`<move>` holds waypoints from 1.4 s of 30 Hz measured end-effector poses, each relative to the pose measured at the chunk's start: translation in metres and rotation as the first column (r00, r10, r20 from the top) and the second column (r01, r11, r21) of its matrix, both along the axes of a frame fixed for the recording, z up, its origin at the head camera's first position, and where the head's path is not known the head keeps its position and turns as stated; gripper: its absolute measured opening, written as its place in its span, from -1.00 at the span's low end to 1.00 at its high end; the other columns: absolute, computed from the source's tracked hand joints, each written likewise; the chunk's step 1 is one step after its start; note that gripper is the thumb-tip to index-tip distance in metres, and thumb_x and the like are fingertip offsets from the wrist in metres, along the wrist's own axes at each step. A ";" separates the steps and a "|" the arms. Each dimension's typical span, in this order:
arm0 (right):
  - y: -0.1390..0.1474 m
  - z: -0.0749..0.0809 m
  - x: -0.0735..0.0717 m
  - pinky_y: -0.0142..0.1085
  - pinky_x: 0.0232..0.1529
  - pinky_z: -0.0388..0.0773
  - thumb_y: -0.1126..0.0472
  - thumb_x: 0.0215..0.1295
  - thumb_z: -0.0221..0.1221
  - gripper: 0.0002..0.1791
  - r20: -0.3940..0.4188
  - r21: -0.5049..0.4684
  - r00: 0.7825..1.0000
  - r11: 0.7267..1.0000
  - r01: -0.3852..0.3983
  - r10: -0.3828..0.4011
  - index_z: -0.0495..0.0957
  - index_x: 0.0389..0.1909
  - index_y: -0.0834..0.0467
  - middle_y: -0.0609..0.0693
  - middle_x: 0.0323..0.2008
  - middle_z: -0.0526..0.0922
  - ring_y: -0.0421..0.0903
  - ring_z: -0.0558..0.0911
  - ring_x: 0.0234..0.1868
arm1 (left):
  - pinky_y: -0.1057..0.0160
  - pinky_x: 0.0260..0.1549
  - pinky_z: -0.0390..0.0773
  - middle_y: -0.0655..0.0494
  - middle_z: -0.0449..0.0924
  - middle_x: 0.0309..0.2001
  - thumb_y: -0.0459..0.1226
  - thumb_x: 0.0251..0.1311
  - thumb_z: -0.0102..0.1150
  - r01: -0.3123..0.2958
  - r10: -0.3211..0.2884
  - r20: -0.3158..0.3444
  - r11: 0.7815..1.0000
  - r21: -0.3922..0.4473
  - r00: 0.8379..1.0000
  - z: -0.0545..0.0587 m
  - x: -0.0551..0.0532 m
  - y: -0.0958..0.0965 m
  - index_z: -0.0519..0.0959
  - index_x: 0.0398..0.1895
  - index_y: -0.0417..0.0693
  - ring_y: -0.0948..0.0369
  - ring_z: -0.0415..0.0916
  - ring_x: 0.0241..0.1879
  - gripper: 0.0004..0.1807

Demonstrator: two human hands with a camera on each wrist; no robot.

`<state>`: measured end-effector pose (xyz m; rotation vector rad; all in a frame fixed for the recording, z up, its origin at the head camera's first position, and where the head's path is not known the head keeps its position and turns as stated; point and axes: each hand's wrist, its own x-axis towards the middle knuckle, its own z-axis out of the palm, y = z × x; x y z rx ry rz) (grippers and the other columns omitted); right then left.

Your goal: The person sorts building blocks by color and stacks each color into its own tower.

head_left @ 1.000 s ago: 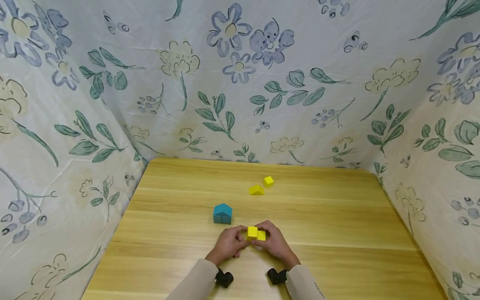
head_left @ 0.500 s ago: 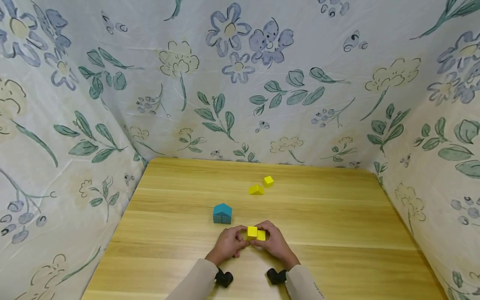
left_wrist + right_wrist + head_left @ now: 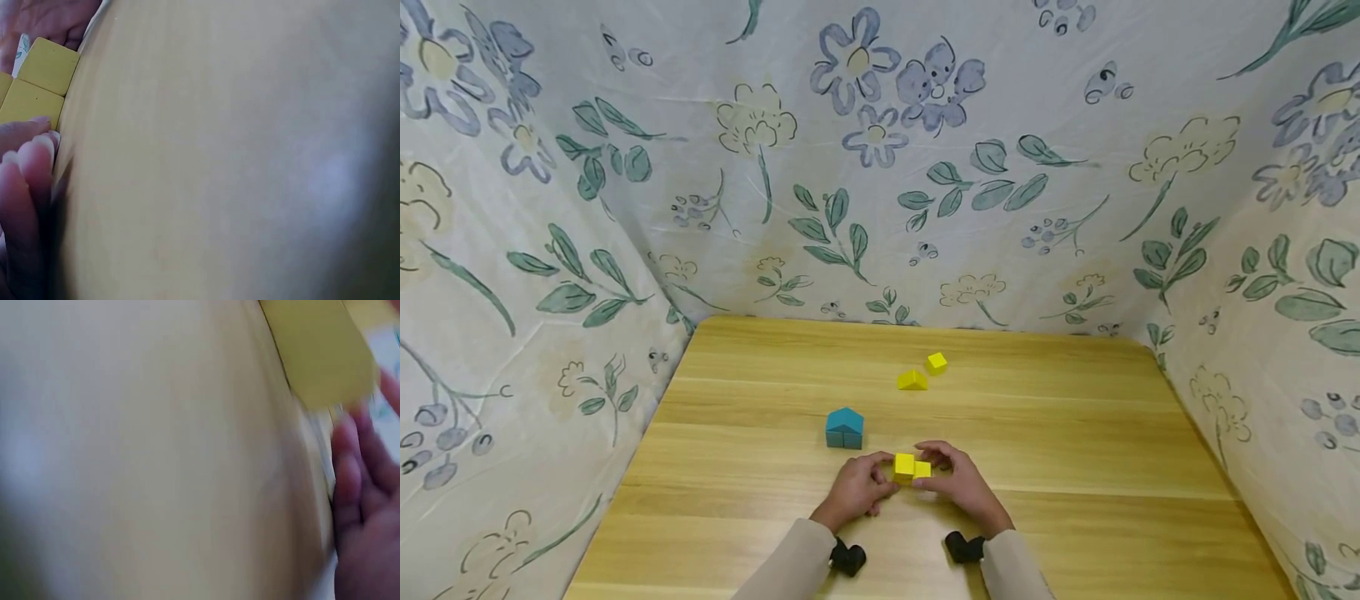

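Two yellow cubes stand side by side on the table; the right cube (image 3: 923, 469) is next to the lower left cube (image 3: 31, 102). On that left one sits an upper yellow cube (image 3: 904, 465), only its edge showing in the left wrist view. My left hand (image 3: 856, 485) pinches the left side of the stack between thumb and fingers. Around the right cube my right hand (image 3: 964, 481) holds its thumb and fingers spread, slightly off the block. In the right wrist view its fingertips (image 3: 347, 434) lie close below a yellow block face (image 3: 322, 353).
Left of the stack stands a small blue block house (image 3: 845, 428) with a roof-shaped top. Farther back lie a yellow triangular block (image 3: 913, 381) and a loose yellow cube (image 3: 936, 362). Floral cloth (image 3: 880, 208) hangs around the wooden table (image 3: 1075, 433).
My right hand has loosened from the right cube and shifted a little to the right, its fingers spreading. The left hand and the blocks have stayed in place.
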<state>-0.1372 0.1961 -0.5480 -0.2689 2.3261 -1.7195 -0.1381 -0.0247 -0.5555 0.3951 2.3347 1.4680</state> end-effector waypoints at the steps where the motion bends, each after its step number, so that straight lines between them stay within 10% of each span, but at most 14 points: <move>1: 0.006 0.001 -0.002 -0.30 -0.07 0.46 0.24 0.12 0.39 -0.42 0.014 -0.029 1.000 1.000 0.003 -0.003 0.46 0.18 0.26 0.20 -0.04 0.52 0.02 0.48 -0.09 | 0.34 -0.79 0.47 0.20 0.50 -0.56 -0.32 0.17 0.31 -0.001 0.001 0.003 1.000 0.001 1.000 0.000 0.000 0.000 0.47 0.17 -0.24 0.31 0.39 -0.82 -0.51; 13: 0.046 0.011 -0.054 -0.34 -0.17 0.46 0.25 0.27 0.27 -0.52 0.032 0.044 0.949 0.949 0.312 -0.314 0.46 0.20 0.25 0.20 -0.07 0.52 -0.06 0.49 -0.17 | 0.33 -0.80 0.47 0.19 0.49 -0.54 -0.34 0.17 0.31 -0.004 0.004 0.005 1.000 0.018 1.000 0.000 0.001 -0.001 0.47 0.16 -0.24 0.31 0.38 -0.81 -0.52; 24: 0.044 0.007 -0.126 -0.35 -0.37 0.54 0.26 0.30 0.23 -0.35 0.031 0.093 0.971 0.968 0.235 -0.238 0.25 0.38 0.20 0.12 -0.23 0.55 -0.08 0.57 -0.37 | 0.35 -0.81 0.46 0.21 0.50 -0.56 -0.34 0.16 0.31 -0.007 0.007 0.003 1.000 0.012 1.000 -0.002 0.000 -0.001 0.49 0.16 -0.23 0.32 0.38 -0.83 -0.53; 32: 0.040 0.008 -0.150 -0.33 -0.63 0.42 0.22 0.32 0.23 -0.27 0.176 0.057 0.954 0.970 0.238 -0.244 0.14 0.45 0.05 0.06 -0.46 0.61 -0.13 0.38 -0.73 | 0.33 -0.82 0.46 0.21 0.51 -0.57 -0.33 0.15 0.33 -0.005 0.005 0.018 1.000 0.018 1.000 -0.004 0.000 0.000 0.50 0.14 -0.22 0.32 0.37 -0.84 -0.53; 42: 0.037 0.001 -0.170 -0.33 -0.74 0.33 0.30 0.33 0.19 -0.28 0.173 0.082 0.967 0.981 0.174 -0.186 0.14 0.46 0.07 0.06 -0.49 0.64 -0.17 0.27 -0.82 | 0.34 -0.82 0.45 0.21 0.52 -0.57 -0.31 0.14 0.34 -0.013 0.012 0.036 1.000 0.014 0.999 -0.005 -0.003 -0.002 0.50 0.15 -0.19 0.31 0.37 -0.83 -0.52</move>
